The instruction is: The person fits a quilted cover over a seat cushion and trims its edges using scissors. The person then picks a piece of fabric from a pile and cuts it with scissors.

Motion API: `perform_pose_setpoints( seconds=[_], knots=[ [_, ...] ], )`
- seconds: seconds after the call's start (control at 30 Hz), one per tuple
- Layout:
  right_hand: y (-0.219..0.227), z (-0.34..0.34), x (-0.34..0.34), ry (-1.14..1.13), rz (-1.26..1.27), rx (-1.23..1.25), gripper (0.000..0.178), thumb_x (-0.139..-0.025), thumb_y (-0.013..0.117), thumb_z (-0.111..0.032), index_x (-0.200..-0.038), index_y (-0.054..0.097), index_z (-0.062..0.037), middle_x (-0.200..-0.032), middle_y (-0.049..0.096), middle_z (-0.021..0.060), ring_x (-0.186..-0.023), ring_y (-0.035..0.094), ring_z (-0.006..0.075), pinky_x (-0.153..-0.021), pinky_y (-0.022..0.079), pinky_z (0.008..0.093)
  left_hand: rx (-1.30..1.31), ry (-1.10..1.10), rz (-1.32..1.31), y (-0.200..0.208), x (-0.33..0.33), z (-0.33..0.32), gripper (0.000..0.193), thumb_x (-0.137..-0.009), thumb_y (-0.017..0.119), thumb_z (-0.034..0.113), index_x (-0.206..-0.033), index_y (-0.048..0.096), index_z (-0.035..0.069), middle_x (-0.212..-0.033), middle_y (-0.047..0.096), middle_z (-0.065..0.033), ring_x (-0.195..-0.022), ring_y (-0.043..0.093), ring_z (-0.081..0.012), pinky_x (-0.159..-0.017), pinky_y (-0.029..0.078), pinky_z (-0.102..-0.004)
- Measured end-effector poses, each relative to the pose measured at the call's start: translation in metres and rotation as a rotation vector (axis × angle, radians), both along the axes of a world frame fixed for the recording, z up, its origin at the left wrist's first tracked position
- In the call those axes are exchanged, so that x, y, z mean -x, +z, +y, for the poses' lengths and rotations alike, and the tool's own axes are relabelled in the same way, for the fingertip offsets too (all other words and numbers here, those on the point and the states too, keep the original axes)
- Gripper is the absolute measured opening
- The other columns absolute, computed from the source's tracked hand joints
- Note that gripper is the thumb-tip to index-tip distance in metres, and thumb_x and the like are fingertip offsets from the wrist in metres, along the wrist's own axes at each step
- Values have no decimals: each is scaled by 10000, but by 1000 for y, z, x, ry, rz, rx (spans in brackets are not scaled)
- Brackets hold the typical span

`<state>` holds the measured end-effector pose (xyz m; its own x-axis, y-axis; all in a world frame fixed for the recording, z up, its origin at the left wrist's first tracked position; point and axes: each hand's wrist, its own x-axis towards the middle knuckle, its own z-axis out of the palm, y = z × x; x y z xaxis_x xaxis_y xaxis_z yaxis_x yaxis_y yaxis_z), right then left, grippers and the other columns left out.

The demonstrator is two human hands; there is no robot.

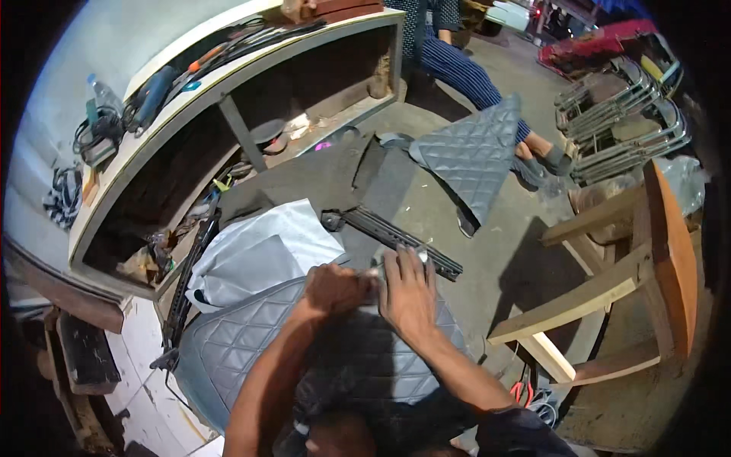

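Observation:
A grey quilted, padded panel (244, 335) lies in front of me, beneath both forearms. My left hand (331, 289) is closed at the panel's far edge, its thumb side towards the other hand. What its fingers pinch is too small to make out. Beside it, almost touching, my right hand (410, 297) rests with fingers stretched forward over the same edge. A pale bit shows around the right fingertips, but its kind is unclear. Just beyond the hands lies a dark slotted metal rail (403, 240). To the left, a silvery sheet (266, 247) is spread partly against the panel.
A wooden frame with an orange panel (674, 259) stands at right, with red-handled pliers (521, 390) near its foot. Beyond, another quilted panel (480, 152) leans by a seated person's striped trouser leg (461, 72). A long shelf (228, 107) holding tools runs along the left.

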<state>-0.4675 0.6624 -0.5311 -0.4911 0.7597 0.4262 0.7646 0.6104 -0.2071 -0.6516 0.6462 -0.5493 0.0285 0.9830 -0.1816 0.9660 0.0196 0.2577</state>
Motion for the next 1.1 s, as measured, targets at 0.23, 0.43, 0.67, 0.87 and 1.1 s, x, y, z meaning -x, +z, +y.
perform_pose_setpoints(
  seconds=[0.23,0.43,0.67,0.87,1.1],
  knots=[
    [-18,-51,-66,-268,187,625,737,-916,688,-360,-1441,360,39,-1194,602,311,-1008,642,500,-824,548,513,286,121,102,44,-27,14,870,-987,262,695,-881,754,-14,-942,710,-290,-937,696,-442,-855,534,-520],
    [-40,-37,-78,-303,120,728,518,-965,607,-409,-1237,547,27,-822,663,211,-846,699,429,-745,568,526,-20,225,41,28,-57,2,532,-986,458,468,-1182,683,28,-1162,667,-265,-1134,621,-420,-1011,443,-514],
    [-52,-47,-98,-61,198,665,509,-1001,525,-419,-1249,543,24,-853,692,223,-827,722,357,-703,594,494,-312,-446,93,16,-118,9,338,-956,519,282,-1197,675,105,-1276,624,-78,-1348,464,-281,-1198,217,-555],
    [-34,-141,-152,-319,10,251,668,-981,547,-490,-1355,492,62,-1331,503,332,-1225,547,433,-1002,445,560,-246,-423,199,14,-125,24,276,-954,507,279,-974,718,103,-1014,674,-64,-1137,582,-245,-1152,276,-572],
    [-79,-128,-180,-248,246,738,617,-993,528,-513,-1176,565,75,-909,652,296,-797,675,440,-682,555,509,-176,-396,201,12,-131,39,328,-956,483,271,-950,739,67,-966,696,-98,-1040,612,-282,-1093,335,-530]
  ],
)
